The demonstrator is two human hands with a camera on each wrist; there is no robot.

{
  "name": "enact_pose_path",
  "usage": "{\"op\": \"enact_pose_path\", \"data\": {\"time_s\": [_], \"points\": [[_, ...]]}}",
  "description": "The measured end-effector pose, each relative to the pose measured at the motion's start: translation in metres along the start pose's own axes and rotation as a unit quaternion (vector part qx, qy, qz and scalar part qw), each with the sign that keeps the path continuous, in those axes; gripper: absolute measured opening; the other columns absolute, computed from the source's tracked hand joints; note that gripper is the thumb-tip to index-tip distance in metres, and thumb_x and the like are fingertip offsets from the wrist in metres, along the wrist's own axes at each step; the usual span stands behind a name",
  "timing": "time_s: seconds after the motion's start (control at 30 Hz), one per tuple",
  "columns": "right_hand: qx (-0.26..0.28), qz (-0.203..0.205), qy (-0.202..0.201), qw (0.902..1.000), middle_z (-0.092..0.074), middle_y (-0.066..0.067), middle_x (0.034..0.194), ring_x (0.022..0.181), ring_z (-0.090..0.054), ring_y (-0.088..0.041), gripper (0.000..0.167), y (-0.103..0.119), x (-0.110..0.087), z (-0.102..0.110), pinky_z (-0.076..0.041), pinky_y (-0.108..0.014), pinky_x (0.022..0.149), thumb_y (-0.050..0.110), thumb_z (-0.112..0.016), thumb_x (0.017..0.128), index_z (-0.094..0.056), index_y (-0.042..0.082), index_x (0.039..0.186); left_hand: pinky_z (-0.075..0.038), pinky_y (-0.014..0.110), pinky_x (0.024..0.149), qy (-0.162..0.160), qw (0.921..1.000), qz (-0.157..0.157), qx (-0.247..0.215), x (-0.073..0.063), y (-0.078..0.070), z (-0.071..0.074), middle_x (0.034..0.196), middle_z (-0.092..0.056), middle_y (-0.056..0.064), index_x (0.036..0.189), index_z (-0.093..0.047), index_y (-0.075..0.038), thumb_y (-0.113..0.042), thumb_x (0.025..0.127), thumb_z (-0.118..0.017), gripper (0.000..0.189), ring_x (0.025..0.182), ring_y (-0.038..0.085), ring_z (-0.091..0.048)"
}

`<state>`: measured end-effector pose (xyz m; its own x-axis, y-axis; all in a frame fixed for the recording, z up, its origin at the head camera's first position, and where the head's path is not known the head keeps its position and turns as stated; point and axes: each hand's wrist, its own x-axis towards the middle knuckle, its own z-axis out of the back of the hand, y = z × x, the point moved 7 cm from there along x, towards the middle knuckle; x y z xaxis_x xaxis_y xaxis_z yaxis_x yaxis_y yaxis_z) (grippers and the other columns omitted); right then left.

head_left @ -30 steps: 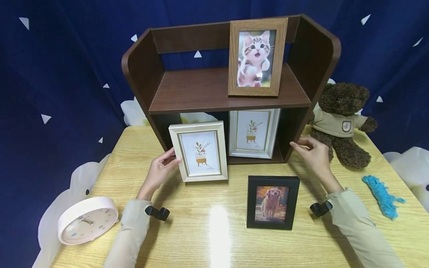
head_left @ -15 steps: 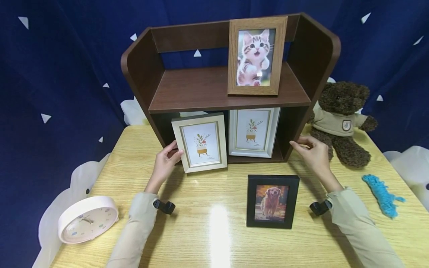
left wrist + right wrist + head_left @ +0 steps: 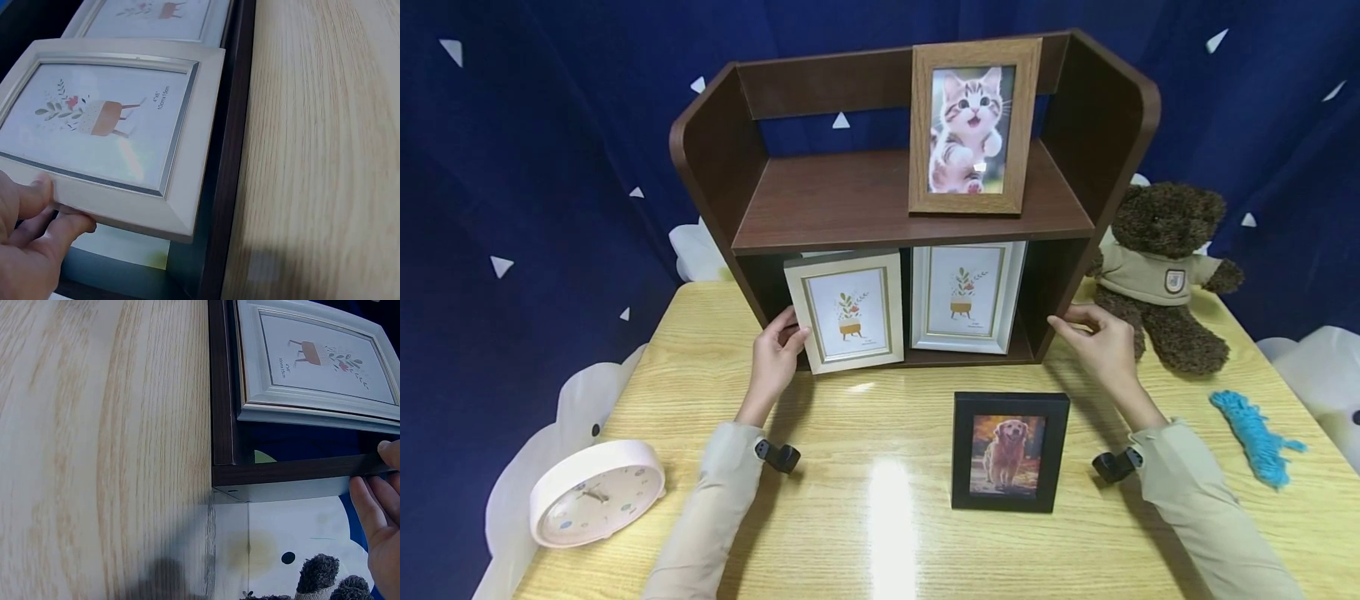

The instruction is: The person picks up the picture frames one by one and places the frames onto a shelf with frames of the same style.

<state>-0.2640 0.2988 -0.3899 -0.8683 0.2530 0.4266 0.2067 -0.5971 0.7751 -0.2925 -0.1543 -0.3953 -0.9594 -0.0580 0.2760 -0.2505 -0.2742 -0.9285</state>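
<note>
A cream picture frame [image 3: 850, 312] with a potted-plant print leans slightly at the lower left opening of a dark brown shelf [image 3: 842, 200]. My left hand [image 3: 773, 354] pinches its left edge, thumb on the front and fingers behind, as the left wrist view shows of the cream frame [image 3: 100, 119]. Beside it, a white picture frame [image 3: 967, 300] with a like print stands in the lower compartment. My right hand [image 3: 1097, 342] pinches the front edge of the shelf's right side panel, thumb inside and fingers outside; in the right wrist view this panel [image 3: 300, 467] lies between them.
A wood-toned frame with a kitten photo [image 3: 973, 129] stands on the upper shelf. In front, a black frame with a dog photo [image 3: 1010, 452] stands on the table [image 3: 820, 517]. A pink clock [image 3: 598, 493] is at left; a teddy bear [image 3: 1165, 279] and blue yarn [image 3: 1258, 437] are at right.
My left hand has moved the cream frame away from me and up in the head view, from in front of the shelf to its lower opening. My right hand has stayed on the side panel.
</note>
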Motion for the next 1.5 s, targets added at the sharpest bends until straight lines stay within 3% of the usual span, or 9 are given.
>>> {"op": "enact_pose_path", "data": {"time_s": [0.07, 0.2, 0.3, 0.5, 0.73, 1.03, 1.5], "points": [[0.002, -0.001, 0.0, 1.0, -0.052, 0.037, 0.076, 0.072, -0.054, 0.019, 0.027, 0.0, 0.0, 0.0, -0.044, 0.0, 0.067, 0.02, -0.075, 0.083, -0.069, -0.004, 0.094, -0.047, 0.009, 0.07, -0.004, 0.9999, -0.009, 0.01, 0.001, 0.0, -0.001, 0.115, -0.059, 0.028, 0.133, -0.048, 0.009, 0.003, 0.092, -0.057, 0.043, 0.089, 0.006, -0.06], [0.005, -0.005, 0.0, 1.0, -0.052, 0.038, 0.076, 0.071, -0.053, 0.021, 0.028, 0.0, -0.001, 0.0, -0.044, 0.0, 0.067, 0.02, -0.075, 0.082, -0.069, -0.004, 0.095, -0.047, 0.009, 0.071, -0.011, 0.9992, -0.028, 0.026, 0.004, -0.001, -0.004, 0.114, -0.06, 0.028, 0.131, -0.05, 0.009, 0.002, 0.092, -0.057, 0.04, 0.097, 0.031, -0.062], [0.005, -0.008, -0.002, 1.0, -0.053, 0.036, 0.076, 0.071, -0.052, 0.022, 0.027, 0.0, 0.0, 0.0, -0.044, 0.0, 0.067, 0.019, -0.075, 0.082, -0.069, -0.004, 0.094, -0.047, 0.01, 0.073, -0.018, 0.999, -0.034, 0.023, 0.005, -0.002, -0.005, 0.113, -0.061, 0.028, 0.129, -0.051, 0.01, 0.003, 0.092, -0.057, 0.038, 0.099, 0.037, -0.062], [-0.005, -0.004, -0.009, 0.9999, -0.061, 0.02, 0.079, 0.069, -0.053, 0.022, 0.025, 0.002, 0.0, 0.001, -0.044, -0.001, 0.065, 0.018, -0.076, 0.081, -0.07, -0.004, 0.092, -0.051, 0.022, 0.079, -0.028, 0.9989, -0.013, 0.034, 0.009, -0.001, -0.008, 0.113, -0.061, 0.027, 0.129, -0.051, 0.009, 0.003, 0.093, -0.055, 0.037, 0.101, 0.036, -0.062], [-0.001, 0.0, -0.01, 0.9999, -0.053, 0.037, 0.075, 0.07, -0.054, 0.02, 0.025, 0.001, 0.0, 0.001, -0.044, 0.0, 0.065, 0.018, -0.076, 0.081, -0.07, -0.003, 0.092, -0.051, 0.04, 0.087, -0.029, 0.998, 0.008, 0.056, 0.012, 0.007, -0.011, 0.119, -0.059, 0.025, 0.133, -0.048, 0.008, -0.001, 0.095, -0.054, 0.039, 0.107, 0.034, -0.06], [-0.01, 0.002, -0.009, 0.9999, -0.053, 0.035, 0.076, 0.069, -0.053, 0.02, 0.026, 0.0, 0.0, 0.001, -0.043, 0.0, 0.065, 0.02, -0.075, 0.082, -0.07, -0.002, 0.093, -0.05, 0.044, 0.092, -0.046, 0.9974, -0.001, 0.055, 0.014, 0.013, -0.012, 0.124, -0.057, 0.027, 0.134, -0.046, 0.009, -0.003, 0.095, -0.055, 0.042, 0.111, 0.036, -0.059], [-0.004, -0.008, -0.007, 0.9999, -0.053, 0.036, 0.075, 0.069, -0.054, 0.019, 0.028, -0.002, 0.0, 0.0, -0.044, 0.0, 0.066, 0.022, -0.075, 0.082, -0.069, -0.003, 0.094, -0.049, 0.041, 0.095, -0.11, 0.9919, 0.005, 0.063, 0.02, 0.014, -0.015, 0.121, -0.06, 0.026, 0.131, -0.051, 0.008, -0.002, 0.093, -0.058, 0.04, 0.113, 0.034, -0.059]]}}
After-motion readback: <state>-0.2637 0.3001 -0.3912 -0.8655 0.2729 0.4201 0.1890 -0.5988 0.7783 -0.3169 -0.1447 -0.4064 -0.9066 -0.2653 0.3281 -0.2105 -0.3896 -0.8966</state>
